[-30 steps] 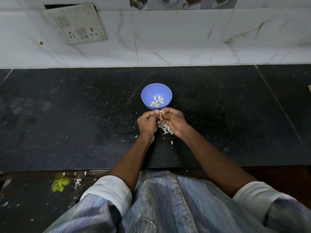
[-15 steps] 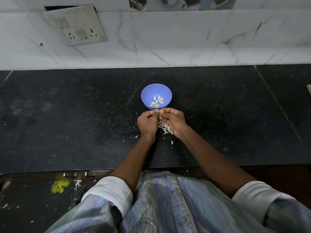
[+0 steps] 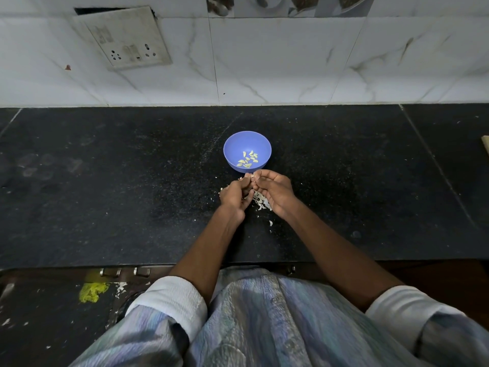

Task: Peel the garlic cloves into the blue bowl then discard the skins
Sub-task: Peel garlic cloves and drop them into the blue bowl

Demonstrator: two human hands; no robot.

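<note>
Barely anything's moved since a second ago, both hands stay bunched just below the blue bowl (image 3: 232,160); left hand (image 3: 235,195) and right hand (image 3: 275,192) pinch a garlic clove (image 3: 252,176) together; peeled cloves (image 3: 247,159) sit in the bowl; skins (image 3: 260,202) litter the black counter (image 3: 132,194) underneath.

No text, label, brand, number or sign can be read anywhere. The switch plate (image 3: 124,39) on the tiled wall bears grey smudged patches beside its sockets, but they resolve into no letters. The blue bowl (image 3: 247,144) carries no print that shows. The patterned tile strip (image 3: 285,5) along the top edge shows only pictures, no words. The shirt (image 3: 264,327) has a woven pattern without lettering.
</note>
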